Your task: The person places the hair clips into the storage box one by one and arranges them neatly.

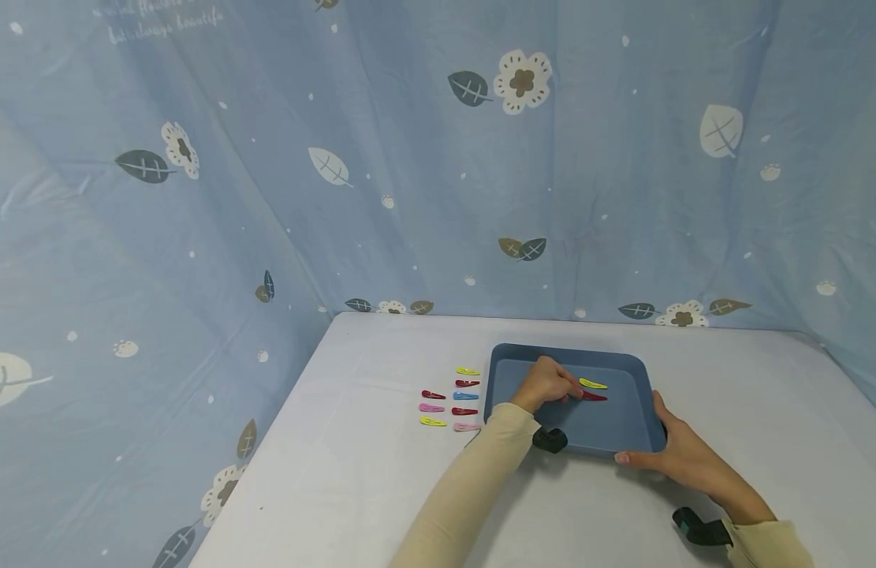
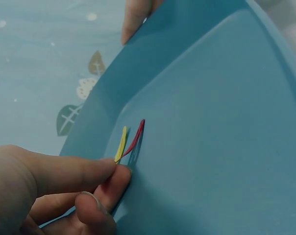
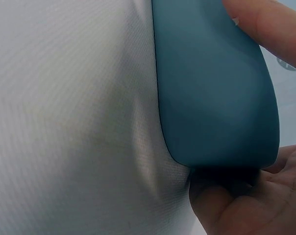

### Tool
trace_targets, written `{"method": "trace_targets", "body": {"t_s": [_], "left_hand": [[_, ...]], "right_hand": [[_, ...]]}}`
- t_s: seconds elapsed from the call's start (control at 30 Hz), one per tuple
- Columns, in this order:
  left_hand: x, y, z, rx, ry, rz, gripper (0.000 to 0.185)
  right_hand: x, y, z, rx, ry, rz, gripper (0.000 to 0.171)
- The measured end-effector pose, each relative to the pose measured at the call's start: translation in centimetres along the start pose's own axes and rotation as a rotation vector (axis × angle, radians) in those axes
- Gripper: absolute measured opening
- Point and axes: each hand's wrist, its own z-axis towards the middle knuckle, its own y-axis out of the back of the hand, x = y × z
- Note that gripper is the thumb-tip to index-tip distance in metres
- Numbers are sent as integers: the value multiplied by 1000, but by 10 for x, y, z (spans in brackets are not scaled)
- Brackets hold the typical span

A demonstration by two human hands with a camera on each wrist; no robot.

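A blue plastic tray (image 1: 565, 349) lies on the white-covered table. Inside it, side by side, are a yellow hair clip (image 1: 592, 384) and a red hair clip (image 1: 595, 397). My left hand (image 1: 547, 384) reaches into the tray. In the left wrist view its index and middle fingertips (image 2: 113, 169) touch the near ends of the yellow clip (image 2: 121, 143) and red clip (image 2: 136, 134), while the thumb stays apart. My right hand (image 1: 665, 450) grips the tray's near right corner, thumb on the rim. The right wrist view shows that corner (image 3: 211, 88) resting in my right hand (image 3: 246, 200).
Several hair clips (image 1: 465, 396) in yellow, red, blue and pink lie in two short columns on the table (image 1: 381, 473) left of the tray. Blue flower-print cloth (image 1: 409, 158) hangs behind and along both sides. A black wrist mount (image 1: 549, 439) sits by the tray's near edge.
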Motion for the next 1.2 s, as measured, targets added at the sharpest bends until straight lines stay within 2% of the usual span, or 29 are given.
{"method": "trace_targets", "body": {"t_s": [0.5, 1.2], "left_hand": [[-1, 0, -2, 3, 22, 3, 6], [-1, 0, -1, -1, 30, 19, 7]], "right_hand": [[0, 0, -2, -2, 15, 31, 112], [2, 0, -3, -8, 20, 6, 112]]}}
